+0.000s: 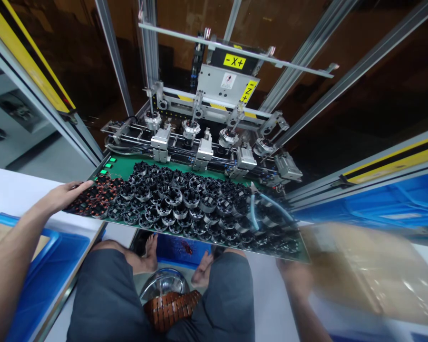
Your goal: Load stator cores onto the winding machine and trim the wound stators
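A green tray [123,167] packed with several black round motor stators is held out level in front of me, toward a machine. My left hand [66,194] rests on the tray's left edge, fingers stretched over the parts there. My right hand [294,275] is under the tray's right front corner; it is smeared by motion and its fingers do not show. Some stators at the left end [92,202] carry copper windings.
Behind the tray stands a machine head [214,123] with several nozzles inside an aluminium frame. Blue bins sit at left [53,270] and right [395,204]. A cardboard sheet [371,270] lies blurred at right. A metal bowl [162,282] sits between my knees.
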{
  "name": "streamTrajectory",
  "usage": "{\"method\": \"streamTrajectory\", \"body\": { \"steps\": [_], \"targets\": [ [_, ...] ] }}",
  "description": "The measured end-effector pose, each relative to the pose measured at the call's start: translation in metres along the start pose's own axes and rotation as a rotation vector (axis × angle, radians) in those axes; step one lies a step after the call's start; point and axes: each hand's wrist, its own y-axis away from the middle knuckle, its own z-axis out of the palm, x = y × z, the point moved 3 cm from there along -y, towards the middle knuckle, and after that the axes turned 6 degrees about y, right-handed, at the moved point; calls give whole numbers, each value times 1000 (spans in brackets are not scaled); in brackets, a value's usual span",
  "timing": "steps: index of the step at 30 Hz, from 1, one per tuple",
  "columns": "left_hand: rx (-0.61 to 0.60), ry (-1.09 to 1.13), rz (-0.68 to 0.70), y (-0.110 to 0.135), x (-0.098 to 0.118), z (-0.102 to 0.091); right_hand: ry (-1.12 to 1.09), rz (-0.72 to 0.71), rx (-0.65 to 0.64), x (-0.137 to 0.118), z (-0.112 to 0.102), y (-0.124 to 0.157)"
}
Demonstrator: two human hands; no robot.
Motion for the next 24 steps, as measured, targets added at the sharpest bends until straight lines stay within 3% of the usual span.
{"method": "streamTrajectory", "body": {
  "steps": [10, 24],
  "targets": [
    [-64, 67, -79, 4, 3, -2, 51, 78, 0, -7, 4, -3],
    [-31, 51, -35, 3, 3, -2, 60, 49, 94, -8, 11, -8]
  ]
}}
